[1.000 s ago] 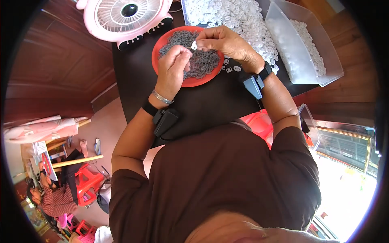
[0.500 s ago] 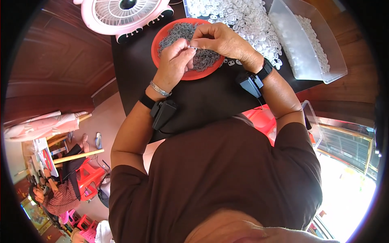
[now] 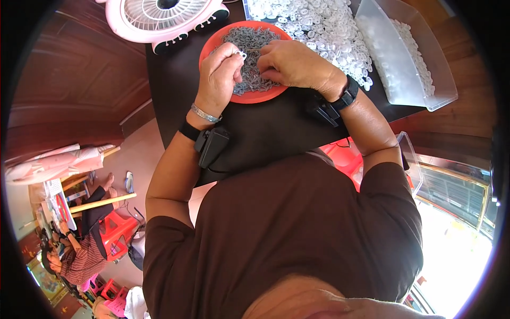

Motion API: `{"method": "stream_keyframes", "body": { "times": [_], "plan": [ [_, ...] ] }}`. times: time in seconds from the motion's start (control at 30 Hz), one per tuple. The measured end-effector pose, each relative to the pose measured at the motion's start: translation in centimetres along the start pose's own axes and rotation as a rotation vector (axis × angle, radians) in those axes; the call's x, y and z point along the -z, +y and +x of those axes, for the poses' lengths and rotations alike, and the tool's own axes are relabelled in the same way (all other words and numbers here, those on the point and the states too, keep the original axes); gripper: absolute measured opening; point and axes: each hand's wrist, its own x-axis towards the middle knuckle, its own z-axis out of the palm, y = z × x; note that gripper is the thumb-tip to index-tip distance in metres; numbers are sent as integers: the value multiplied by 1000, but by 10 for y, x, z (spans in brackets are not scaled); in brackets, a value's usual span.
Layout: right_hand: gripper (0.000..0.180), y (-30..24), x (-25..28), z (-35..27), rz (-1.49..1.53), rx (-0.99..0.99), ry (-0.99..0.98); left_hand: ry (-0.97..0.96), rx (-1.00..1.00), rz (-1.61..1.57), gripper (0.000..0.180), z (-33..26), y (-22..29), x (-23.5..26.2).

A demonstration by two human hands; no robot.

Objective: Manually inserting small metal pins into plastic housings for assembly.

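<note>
In my left hand [image 3: 218,77], thumb and forefinger pinch a small white plastic piece with holes [image 3: 241,55], held above the left part of a red bowl [image 3: 255,98]. Many small grey screw-like pieces [image 3: 249,82] fill that bowl. My right hand [image 3: 297,65] is over the bowl's right side, its fingers curled closed. A thin rod-like piece [image 3: 255,50] sticks out of its fingertips toward the white piece; the two look slightly apart. What else the right fingers hold is hidden by the hand.
A heap of white plastic pieces [image 3: 324,32] lies at the back right, beside a clear bin [image 3: 396,80] tipped open with more inside. A pink fan [image 3: 164,24] stands back left on the black table [image 3: 260,130]. Another person [image 3: 79,260] sits far left.
My hands have moved apart: the right shifted right and turned palm down, the left moved slightly left. The white piece now shows clearly in the left pinch.
</note>
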Motion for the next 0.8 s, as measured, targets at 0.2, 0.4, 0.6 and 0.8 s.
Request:
{"method": "stream_keyframes", "body": {
  "times": [0.2,0.4,0.6,0.8],
  "plan": [
    [14,-5,2,2,-30,-12,-1,21,26,157,19,-2,1,2],
    [13,-9,0,2,-79,15,-19,37,45,181,19,0,1,2],
    [10,-6,-2,2,-5,-29,32,34,64,180,19,0,0,2],
    [13,-3,-1,2,93,-66,70,23,63,165,18,-1,-2,2]
  ]
}}
